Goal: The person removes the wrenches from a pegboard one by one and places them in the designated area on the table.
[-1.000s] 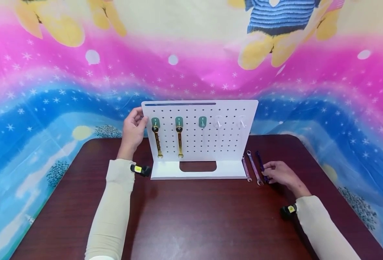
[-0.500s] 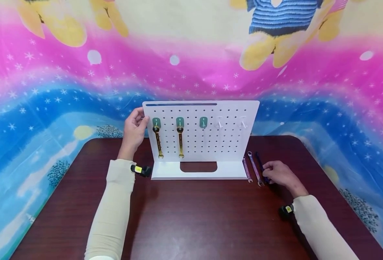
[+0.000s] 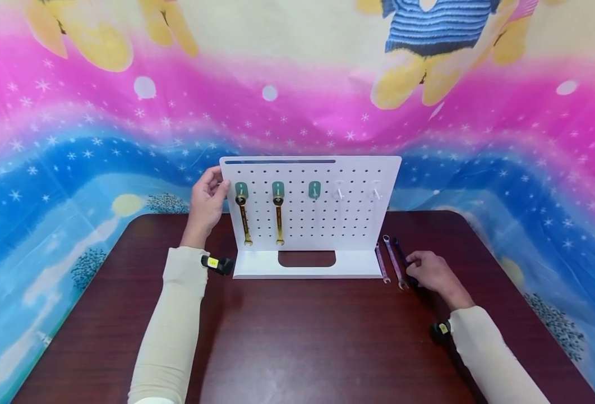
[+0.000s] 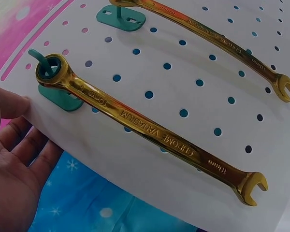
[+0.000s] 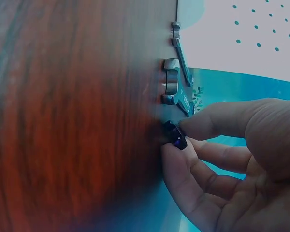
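My left hand grips the left edge of a white pegboard, thumb in front and fingers behind. Two gold combination wrenches hang on green hooks near that hand, the outer gold wrench and the inner gold wrench. At the right, my right hand pinches the near end of a dark purple wrench between thumb and fingers, low at the tabletop. Left of it lie a larger pinkish wrench and a smaller pinkish wrench, side by side beside the board's base.
A green hook and two clear hooks, one a clear hook at the far right, bear nothing. The board stands on a dark wooden table. A patterned cloth hangs behind the table.
My right hand has shifted slightly left with the dark purple wrench, bringing it closer to the pinkish wrenches. My left hand stays on the board's edge.
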`<state>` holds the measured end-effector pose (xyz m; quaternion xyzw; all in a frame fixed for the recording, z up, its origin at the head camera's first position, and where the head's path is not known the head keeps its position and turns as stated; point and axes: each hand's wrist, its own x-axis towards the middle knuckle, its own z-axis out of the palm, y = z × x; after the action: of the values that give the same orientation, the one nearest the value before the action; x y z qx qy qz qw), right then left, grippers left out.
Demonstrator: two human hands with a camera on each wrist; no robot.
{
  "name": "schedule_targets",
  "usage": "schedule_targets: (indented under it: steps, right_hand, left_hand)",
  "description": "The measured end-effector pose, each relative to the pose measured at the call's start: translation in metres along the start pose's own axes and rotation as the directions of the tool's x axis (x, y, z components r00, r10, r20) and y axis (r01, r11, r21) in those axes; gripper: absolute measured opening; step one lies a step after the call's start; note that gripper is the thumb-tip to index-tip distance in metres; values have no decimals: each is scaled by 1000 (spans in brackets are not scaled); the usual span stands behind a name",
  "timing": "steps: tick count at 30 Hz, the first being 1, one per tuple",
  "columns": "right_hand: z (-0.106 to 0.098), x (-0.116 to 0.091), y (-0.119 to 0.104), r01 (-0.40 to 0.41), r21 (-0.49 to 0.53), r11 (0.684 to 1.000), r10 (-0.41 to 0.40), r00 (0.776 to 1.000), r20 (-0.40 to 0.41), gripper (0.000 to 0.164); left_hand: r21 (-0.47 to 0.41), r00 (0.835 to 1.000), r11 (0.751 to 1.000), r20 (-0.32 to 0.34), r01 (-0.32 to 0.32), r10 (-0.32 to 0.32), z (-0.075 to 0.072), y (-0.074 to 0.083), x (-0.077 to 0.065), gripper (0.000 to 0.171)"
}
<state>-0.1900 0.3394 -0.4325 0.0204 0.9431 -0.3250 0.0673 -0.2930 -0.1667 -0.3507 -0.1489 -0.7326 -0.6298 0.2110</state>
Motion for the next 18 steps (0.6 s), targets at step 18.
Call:
schedule_targets:
  steps: [18]
  right_hand:
    - [2, -1, -2, 32, -13, 999, -33, 997, -75, 28]
  left_hand:
    - [-2, 1000, 1000, 12, 7, -7, 0, 1, -1, 32]
